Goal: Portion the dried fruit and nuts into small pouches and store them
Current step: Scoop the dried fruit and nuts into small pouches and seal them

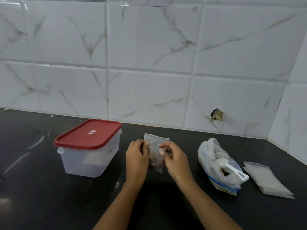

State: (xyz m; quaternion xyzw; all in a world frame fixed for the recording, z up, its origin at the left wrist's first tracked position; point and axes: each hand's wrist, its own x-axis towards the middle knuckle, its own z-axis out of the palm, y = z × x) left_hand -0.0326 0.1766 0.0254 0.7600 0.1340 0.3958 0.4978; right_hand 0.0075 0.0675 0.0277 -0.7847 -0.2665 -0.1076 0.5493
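The small pouch point(156, 151) stood upright between both hands — left hand point(137, 156) and right hand point(174, 157) fingers pinched on its side edges — above the tabletop point(49, 205).

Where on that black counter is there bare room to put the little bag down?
Bare counter lies left of and in front of the red-lidded container, and behind the pouch, up to the tiled wall. The right is crowded: the big bag with its scoop lies close beside the empty pouches.

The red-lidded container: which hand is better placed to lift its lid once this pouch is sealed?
Likely left. The left hand is nearer the container, which stands to its left; the right hand would cross the pouch.
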